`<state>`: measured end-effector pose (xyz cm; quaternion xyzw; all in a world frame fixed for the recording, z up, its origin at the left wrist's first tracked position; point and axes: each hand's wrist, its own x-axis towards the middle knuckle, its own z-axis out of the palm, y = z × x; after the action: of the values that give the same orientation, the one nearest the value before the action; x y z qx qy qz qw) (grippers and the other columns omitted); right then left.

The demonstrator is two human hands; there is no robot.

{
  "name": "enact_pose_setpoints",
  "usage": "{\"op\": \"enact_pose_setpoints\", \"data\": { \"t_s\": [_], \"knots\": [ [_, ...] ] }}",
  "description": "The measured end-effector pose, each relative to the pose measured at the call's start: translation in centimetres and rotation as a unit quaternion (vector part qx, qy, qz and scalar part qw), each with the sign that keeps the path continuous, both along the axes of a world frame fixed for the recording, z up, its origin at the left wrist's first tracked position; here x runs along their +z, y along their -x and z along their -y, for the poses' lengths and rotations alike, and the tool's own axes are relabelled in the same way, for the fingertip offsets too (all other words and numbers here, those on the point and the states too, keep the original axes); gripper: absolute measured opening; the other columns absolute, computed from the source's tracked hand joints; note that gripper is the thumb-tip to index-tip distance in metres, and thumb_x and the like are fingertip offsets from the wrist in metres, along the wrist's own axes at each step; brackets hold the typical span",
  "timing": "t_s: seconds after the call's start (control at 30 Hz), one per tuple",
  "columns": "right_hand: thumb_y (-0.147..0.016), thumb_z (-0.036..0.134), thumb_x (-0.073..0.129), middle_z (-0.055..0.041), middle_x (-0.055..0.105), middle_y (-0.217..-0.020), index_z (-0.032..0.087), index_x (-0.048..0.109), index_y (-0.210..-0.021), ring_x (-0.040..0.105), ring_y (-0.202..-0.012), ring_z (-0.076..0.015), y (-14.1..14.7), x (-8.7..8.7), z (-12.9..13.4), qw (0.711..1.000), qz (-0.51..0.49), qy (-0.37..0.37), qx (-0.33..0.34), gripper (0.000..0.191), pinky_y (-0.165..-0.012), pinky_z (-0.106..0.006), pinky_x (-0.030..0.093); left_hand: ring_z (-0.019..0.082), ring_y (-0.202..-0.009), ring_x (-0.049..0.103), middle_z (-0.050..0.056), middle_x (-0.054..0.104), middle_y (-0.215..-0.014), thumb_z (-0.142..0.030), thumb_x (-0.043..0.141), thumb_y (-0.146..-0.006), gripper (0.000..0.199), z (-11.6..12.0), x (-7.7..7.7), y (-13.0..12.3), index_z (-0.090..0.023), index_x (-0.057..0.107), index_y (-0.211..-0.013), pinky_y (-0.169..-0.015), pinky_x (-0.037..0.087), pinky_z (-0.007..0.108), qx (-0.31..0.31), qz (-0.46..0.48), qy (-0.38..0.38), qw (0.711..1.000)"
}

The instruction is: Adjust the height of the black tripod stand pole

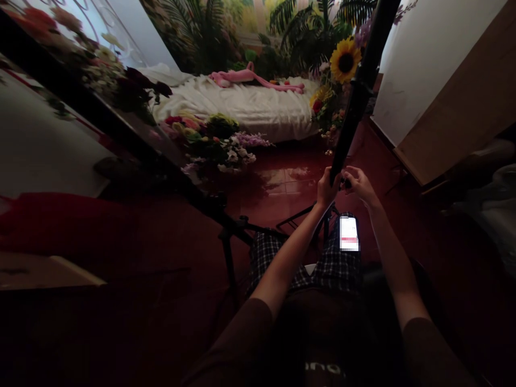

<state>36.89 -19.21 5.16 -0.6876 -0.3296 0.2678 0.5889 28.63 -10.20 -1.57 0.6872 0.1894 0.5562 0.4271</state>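
A black stand pole [355, 107] rises from between my knees toward the upper right. My left hand [327, 187] is wrapped round its lower part. Just right of it, my right hand [358, 184] has its fingers curled at a small dark knob [345, 184] on the pole's side; the exact contact is too dark to make out. Below the hands, the thin legs [296, 217] of a stand spread out. A lit phone [349, 234] lies on my right thigh, over checked shorts [268, 252].
A second black pole [133, 140] slants across the left. Ahead, a pink plush toy [237, 76] lies on a white-draped bed [278, 110], with flowers [226, 142] before it and a sunflower [345, 60] to the right. A pale panel [427, 70] stands at the right.
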Motion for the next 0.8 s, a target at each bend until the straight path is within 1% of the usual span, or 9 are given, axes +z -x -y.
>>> {"op": "enact_pose_setpoints", "data": {
  "t_s": [0.07, 0.2, 0.3, 0.43, 0.5, 0.63, 0.7, 0.77, 0.8],
  "knots": [
    [-0.088, 0.026, 0.06, -0.0016, 0.068, -0.078, 0.015, 0.054, -0.124, 0.061, -0.05, -0.0101, 0.4, 0.9, 0.0, 0.999, -0.034, 0.022, 0.0, 0.038, -0.042, -0.02, 0.049, 0.009, -0.06, 0.061, -0.001, 0.065, -0.073, -0.045, 0.053, -0.093, 0.028, 0.0, -0.1, 0.0, -0.021, 0.057, -0.105, -0.059, 0.043, 0.019, 0.005, 0.0, -0.002, 1.0],
    [-0.089, 0.018, 0.054, 0.0012, 0.064, -0.061, 0.012, 0.057, -0.127, 0.055, -0.042, -0.0068, 0.6, 1.8, 0.0, 0.989, -0.136, 0.052, 0.034, 0.038, -0.04, -0.015, 0.044, 0.01, -0.061, 0.061, 0.0, 0.065, -0.074, -0.047, 0.053, -0.092, 0.029, -0.1, 0.0, 0.1, -0.021, 0.057, -0.105, -0.059, 0.043, 0.02, 0.004, -0.004, -0.007, 1.0],
    [-0.089, 0.017, 0.05, 0.0021, 0.062, -0.054, 0.012, 0.056, -0.132, 0.053, -0.039, -0.006, 0.2, 1.6, 0.0, 0.975, -0.209, 0.049, 0.056, 0.044, -0.039, -0.013, 0.042, 0.01, -0.061, 0.06, -0.001, 0.064, -0.073, -0.048, 0.053, -0.092, 0.03, -0.1, 0.0, 0.0, -0.021, 0.057, -0.105, -0.058, 0.043, 0.02, 0.0, 0.002, -0.006, 1.0],
    [-0.086, 0.011, 0.047, 0.0046, 0.06, -0.051, 0.017, 0.054, -0.135, 0.052, -0.037, -0.0058, -0.1, 1.1, -0.4, 0.962, -0.261, 0.028, 0.076, 0.05, -0.036, -0.011, 0.04, 0.01, -0.06, 0.06, -0.001, 0.063, -0.073, -0.048, 0.053, -0.092, 0.031, -0.1, -0.1, -0.1, -0.021, 0.058, -0.105, -0.057, 0.043, 0.02, 0.004, 0.003, -0.003, 1.0],
    [-0.085, 0.008, 0.045, 0.0061, 0.058, -0.05, 0.018, 0.056, -0.131, 0.051, -0.036, -0.0045, -0.2, 0.9, -0.5, 0.951, -0.299, 0.021, 0.08, 0.049, -0.035, -0.008, 0.039, 0.01, -0.059, 0.059, -0.001, 0.063, -0.071, -0.047, 0.053, -0.092, 0.03, -0.1, -0.1, -0.1, -0.021, 0.058, -0.106, -0.056, 0.042, 0.021, 0.003, 0.001, -0.001, 1.0],
    [-0.088, 0.008, 0.041, 0.0064, 0.058, -0.05, 0.017, 0.062, -0.116, 0.05, -0.034, -0.002, -0.4, 0.7, -0.6, 0.918, -0.387, 0.018, 0.082, 0.036, -0.035, -0.003, 0.038, 0.009, -0.058, 0.059, -0.002, 0.063, -0.071, -0.047, 0.052, -0.093, 0.029, -0.1, 0.0, 0.1, -0.021, 0.057, -0.105, -0.056, 0.042, 0.02, -0.007, 0.002, -0.005, 1.0],
    [-0.09, 0.008, 0.038, 0.0071, 0.058, -0.05, 0.017, 0.062, -0.111, 0.05, -0.034, -0.0006, -0.6, 0.6, -0.5, 0.903, -0.42, 0.021, 0.083, 0.033, -0.035, -0.001, 0.037, 0.009, -0.058, 0.059, -0.002, 0.063, -0.071, -0.047, 0.052, -0.093, 0.029, 0.0, 0.1, 0.1, -0.02, 0.056, -0.105, -0.057, 0.042, 0.02, -0.012, 0.003, -0.006, 1.0],
    [-0.091, 0.006, 0.035, 0.0089, 0.057, -0.05, 0.018, 0.061, -0.11, 0.05, -0.035, 0.0007, -0.6, 0.5, -0.4, 0.9, -0.425, 0.019, 0.09, 0.034, -0.036, 0.0, 0.034, 0.009, -0.058, 0.059, -0.002, 0.063, -0.071, -0.047, 0.051, -0.093, 0.029, 0.0, 0.2, 0.2, -0.02, 0.055, -0.104, -0.057, 0.042, 0.019, -0.015, 0.0, -0.002, 1.0],
    [-0.09, 0.007, 0.036, 0.0097, 0.056, -0.05, 0.019, 0.061, -0.109, 0.049, -0.035, 0.0013, -0.6, 0.5, -0.4, 0.906, -0.411, 0.016, 0.095, 0.034, -0.036, 0.0, 0.034, 0.009, -0.058, 0.059, -0.002, 0.063, -0.071, -0.047, 0.051, -0.093, 0.028, 0.0, 0.3, 0.2, -0.021, 0.055, -0.104, -0.057, 0.042, 0.019, -0.016, -0.003, 0.0, 1.0]
  ]
}}
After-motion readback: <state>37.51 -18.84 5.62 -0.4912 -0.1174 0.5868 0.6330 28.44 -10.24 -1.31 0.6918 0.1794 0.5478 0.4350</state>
